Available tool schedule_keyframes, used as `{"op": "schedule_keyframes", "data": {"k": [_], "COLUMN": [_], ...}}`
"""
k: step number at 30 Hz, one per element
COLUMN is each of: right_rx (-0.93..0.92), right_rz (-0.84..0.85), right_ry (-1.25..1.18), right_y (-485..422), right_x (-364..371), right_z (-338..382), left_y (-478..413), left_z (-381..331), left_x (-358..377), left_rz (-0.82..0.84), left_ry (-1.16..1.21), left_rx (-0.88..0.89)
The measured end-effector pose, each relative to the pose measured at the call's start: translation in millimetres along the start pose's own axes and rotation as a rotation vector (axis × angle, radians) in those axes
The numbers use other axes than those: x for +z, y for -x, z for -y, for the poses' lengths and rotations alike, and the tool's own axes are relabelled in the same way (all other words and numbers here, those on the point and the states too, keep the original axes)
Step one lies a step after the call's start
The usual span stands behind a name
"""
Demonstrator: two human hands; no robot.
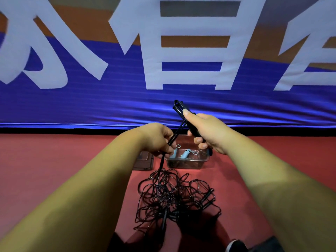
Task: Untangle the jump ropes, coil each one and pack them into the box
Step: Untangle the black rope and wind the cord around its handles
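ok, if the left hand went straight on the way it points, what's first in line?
Probably the right hand gripping the black handles. Depth is unclear; the left hand, pinching the cord, might pass under it toward the box.

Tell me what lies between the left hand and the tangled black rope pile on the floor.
Head view: only a black cord runs down from the left hand to the pile, over red floor.
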State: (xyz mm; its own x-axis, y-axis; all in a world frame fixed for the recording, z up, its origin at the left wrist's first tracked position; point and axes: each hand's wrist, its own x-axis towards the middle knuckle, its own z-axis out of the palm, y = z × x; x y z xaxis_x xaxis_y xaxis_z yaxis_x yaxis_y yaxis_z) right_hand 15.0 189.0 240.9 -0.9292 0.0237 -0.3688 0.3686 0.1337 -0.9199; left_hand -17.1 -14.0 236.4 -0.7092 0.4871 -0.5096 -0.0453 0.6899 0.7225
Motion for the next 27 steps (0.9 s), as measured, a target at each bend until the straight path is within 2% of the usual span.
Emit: {"op": "schedule_keyframes", "data": {"k": [2, 5, 8, 11, 13, 16, 18, 21, 24, 27], "right_rx": [0.019, 0.051, 0.090, 0.168, 0.249, 0.394, 0.455, 0.440, 0.425, 0.393], "right_rz": [0.002, 0.042, 0.165, 0.370, 0.569, 0.864, 0.951, 0.890, 0.789, 0.615], "right_ry": [-0.036, -0.148, -0.222, -0.230, -0.188, -0.043, 0.098, 0.298, 0.333, 0.364], "right_y": [0, 3, 8, 15, 19, 25, 29, 30, 24, 20], "right_x": [2, 5, 5, 4, -1, -8, -5, 2, 4, 9], "right_z": [1, 2, 6, 9, 8, 7, 9, 7, 0, -5], "left_y": [-4, -9, -12, -11, -4, 8, 16, 22, 26, 23], "left_z": [1, 3, 5, 7, 7, 9, 4, -10, -21, -25], "left_x": [2, 8, 10, 4, -3, -20, -28, -27, -19, -16], "left_rz": [-0.081, -0.094, -0.110, -0.151, -0.141, -0.044, 0.032, -0.026, -0.138, -0.265], "left_ry": [-0.067, -0.099, -0.105, -0.139, -0.098, 0.053, 0.129, 0.108, -0.017, -0.130], "left_rx": [-0.019, -0.046, -0.076, -0.041, 0.048, 0.256, 0.312, 0.338, 0.374, 0.394]}}
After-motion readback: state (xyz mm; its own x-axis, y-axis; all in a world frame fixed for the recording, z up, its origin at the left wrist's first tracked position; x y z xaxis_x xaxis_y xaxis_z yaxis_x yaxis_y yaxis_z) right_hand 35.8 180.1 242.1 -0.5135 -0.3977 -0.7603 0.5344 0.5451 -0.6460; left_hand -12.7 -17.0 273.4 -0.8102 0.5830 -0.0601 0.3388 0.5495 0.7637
